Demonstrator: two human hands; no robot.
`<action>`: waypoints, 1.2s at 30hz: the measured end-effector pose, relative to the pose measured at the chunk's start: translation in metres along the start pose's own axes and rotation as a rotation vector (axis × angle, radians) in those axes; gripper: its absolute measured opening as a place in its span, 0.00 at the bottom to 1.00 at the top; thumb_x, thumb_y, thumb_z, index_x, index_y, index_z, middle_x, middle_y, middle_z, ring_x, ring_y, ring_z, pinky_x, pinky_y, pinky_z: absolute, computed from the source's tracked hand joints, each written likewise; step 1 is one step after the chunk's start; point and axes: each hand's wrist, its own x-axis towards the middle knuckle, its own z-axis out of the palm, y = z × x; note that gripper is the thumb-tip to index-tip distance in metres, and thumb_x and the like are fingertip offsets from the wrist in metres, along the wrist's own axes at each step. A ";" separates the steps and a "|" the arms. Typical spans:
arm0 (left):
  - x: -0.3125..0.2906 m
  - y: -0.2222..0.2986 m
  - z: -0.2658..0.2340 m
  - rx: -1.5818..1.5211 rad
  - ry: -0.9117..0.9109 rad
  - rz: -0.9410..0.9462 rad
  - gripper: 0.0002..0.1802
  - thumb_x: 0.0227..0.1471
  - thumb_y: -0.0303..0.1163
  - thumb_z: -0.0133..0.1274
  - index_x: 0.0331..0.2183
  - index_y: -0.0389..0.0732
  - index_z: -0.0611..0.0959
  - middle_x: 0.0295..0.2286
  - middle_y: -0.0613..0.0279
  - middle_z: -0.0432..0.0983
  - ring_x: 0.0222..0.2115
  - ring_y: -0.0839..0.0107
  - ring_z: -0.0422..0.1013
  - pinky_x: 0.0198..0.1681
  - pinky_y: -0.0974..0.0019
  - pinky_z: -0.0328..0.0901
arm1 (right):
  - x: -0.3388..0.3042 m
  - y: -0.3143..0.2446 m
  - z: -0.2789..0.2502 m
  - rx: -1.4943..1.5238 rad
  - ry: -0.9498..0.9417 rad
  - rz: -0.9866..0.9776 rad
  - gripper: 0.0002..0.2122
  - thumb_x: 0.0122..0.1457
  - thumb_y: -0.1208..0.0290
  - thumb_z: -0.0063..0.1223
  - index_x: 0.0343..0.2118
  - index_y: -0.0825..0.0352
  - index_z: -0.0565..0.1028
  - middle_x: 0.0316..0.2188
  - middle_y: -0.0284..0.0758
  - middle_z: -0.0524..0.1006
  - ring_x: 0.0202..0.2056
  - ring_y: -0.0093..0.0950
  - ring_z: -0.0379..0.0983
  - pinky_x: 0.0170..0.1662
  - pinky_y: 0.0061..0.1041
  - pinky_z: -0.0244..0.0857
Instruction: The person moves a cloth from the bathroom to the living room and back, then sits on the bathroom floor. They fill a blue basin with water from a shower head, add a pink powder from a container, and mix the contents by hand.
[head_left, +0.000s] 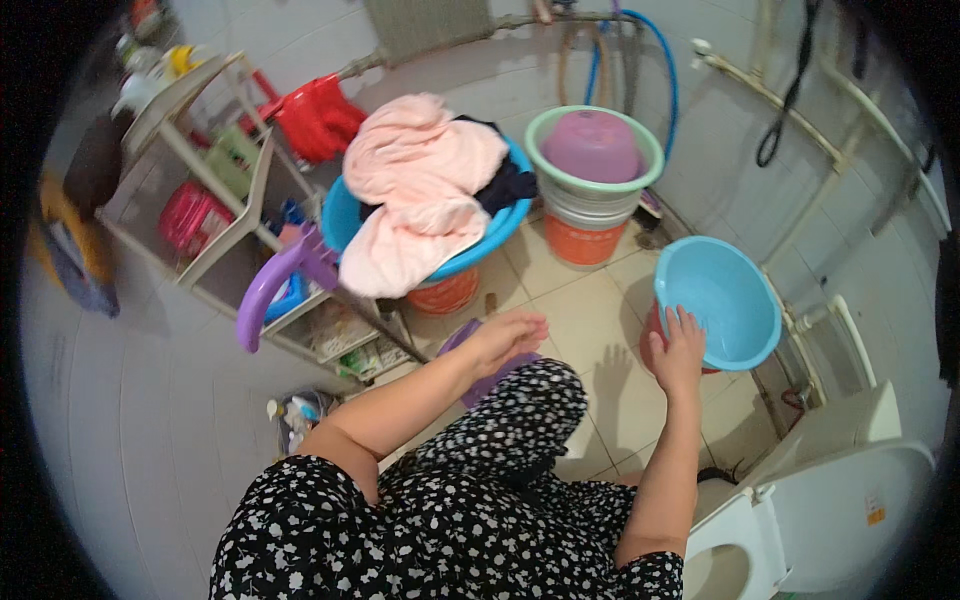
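Loosely, my left hand (505, 340) hangs uncurled, empty; my right hand (680, 352) spreads, unclenched, at the blue basin's (740, 335) near-left rim; fingers inside, thumb outside should steady it.

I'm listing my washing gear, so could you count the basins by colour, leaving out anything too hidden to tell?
Blue: 2, one under the clothes, one at the right hand
Green: 1
Purple: 1, in the green one
Total: 4
Left out: a purple thing behind the left hand.
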 end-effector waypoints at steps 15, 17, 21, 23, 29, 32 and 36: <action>-0.088 -0.068 -0.183 0.720 0.644 0.238 0.51 0.40 0.39 0.63 0.55 0.33 0.49 0.50 0.46 0.56 0.51 0.60 0.58 0.49 0.64 0.59 | 0.000 -0.121 0.005 -0.011 -0.140 -0.332 0.23 0.52 0.64 0.52 0.52 0.62 0.67 0.56 0.39 0.62 0.59 0.39 0.52 0.62 0.43 0.38; -0.081 -0.055 -0.181 0.762 0.509 0.315 0.39 0.44 0.41 0.60 0.51 0.33 0.61 0.45 0.50 0.65 0.46 0.63 0.64 0.47 0.63 0.61 | -0.004 -0.112 0.003 -0.020 -0.123 -0.302 0.23 0.52 0.64 0.52 0.52 0.62 0.67 0.56 0.39 0.62 0.59 0.39 0.52 0.62 0.43 0.38; -0.066 -0.047 -0.186 0.929 0.355 0.137 0.19 0.48 0.44 0.55 0.34 0.37 0.80 0.28 0.58 0.77 0.32 0.68 0.73 0.36 0.64 0.66 | -0.012 -0.107 -0.006 -0.008 -0.097 -0.280 0.22 0.52 0.65 0.53 0.51 0.62 0.68 0.55 0.39 0.63 0.58 0.39 0.52 0.62 0.41 0.39; -0.055 -0.045 -0.182 1.070 0.441 0.147 0.16 0.48 0.42 0.54 0.31 0.37 0.81 0.25 0.57 0.77 0.28 0.69 0.73 0.33 0.64 0.66 | -0.015 -0.104 -0.008 -0.002 -0.079 -0.251 0.22 0.51 0.66 0.53 0.51 0.62 0.69 0.55 0.39 0.63 0.58 0.39 0.53 0.62 0.41 0.40; -0.051 -0.033 -0.165 1.047 0.502 0.177 0.14 0.47 0.40 0.52 0.29 0.38 0.81 0.21 0.56 0.76 0.24 0.66 0.73 0.31 0.63 0.66 | -0.024 -0.092 -0.011 -0.015 -0.064 -0.219 0.21 0.51 0.66 0.54 0.50 0.63 0.69 0.54 0.38 0.64 0.58 0.38 0.54 0.61 0.42 0.42; -0.058 -0.040 -0.186 1.098 0.501 0.205 0.15 0.46 0.41 0.52 0.28 0.38 0.81 0.22 0.58 0.76 0.24 0.66 0.73 0.30 0.62 0.66 | -0.029 -0.086 -0.012 -0.032 -0.087 -0.215 0.21 0.52 0.66 0.53 0.50 0.63 0.69 0.54 0.38 0.64 0.58 0.38 0.54 0.61 0.43 0.41; -0.096 -0.046 -0.227 1.147 0.495 0.180 0.14 0.46 0.40 0.52 0.28 0.39 0.81 0.21 0.58 0.76 0.24 0.69 0.72 0.30 0.64 0.66 | -0.029 -0.088 -0.016 -0.006 -0.121 -0.213 0.21 0.53 0.67 0.52 0.51 0.63 0.68 0.55 0.38 0.63 0.58 0.37 0.54 0.61 0.42 0.41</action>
